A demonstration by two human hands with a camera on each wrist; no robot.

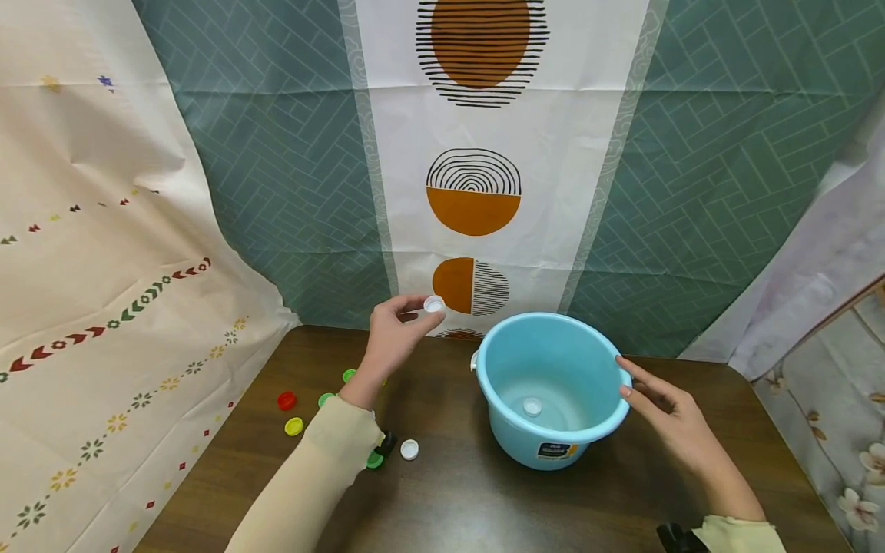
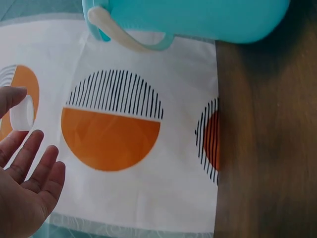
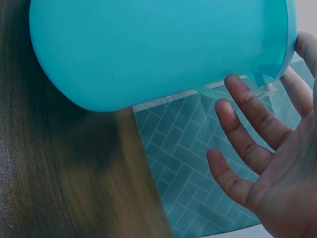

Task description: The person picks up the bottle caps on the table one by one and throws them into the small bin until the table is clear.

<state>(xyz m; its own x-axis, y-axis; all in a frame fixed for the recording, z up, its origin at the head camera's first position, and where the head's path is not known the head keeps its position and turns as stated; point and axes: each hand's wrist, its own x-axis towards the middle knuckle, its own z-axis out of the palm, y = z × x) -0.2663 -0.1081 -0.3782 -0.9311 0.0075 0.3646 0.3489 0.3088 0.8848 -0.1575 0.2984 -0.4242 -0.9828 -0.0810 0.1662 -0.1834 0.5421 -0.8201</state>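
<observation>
My left hand pinches a white bottle cap between thumb and fingertips, raised above the table to the left of a light blue bucket. In the left wrist view the same white cap sits under the thumb, and the other fingers are spread. My right hand rests its thumb and index finger on the bucket's right rim; its other fingers stand apart from the bucket wall, loosely extended. Inside the bucket, another white cap lies on the bottom.
Left of the bucket, on the brown table, lie a white cap, a red cap, a yellow cap and several green caps. The left forearm partly covers them. A patterned cloth hangs behind the table.
</observation>
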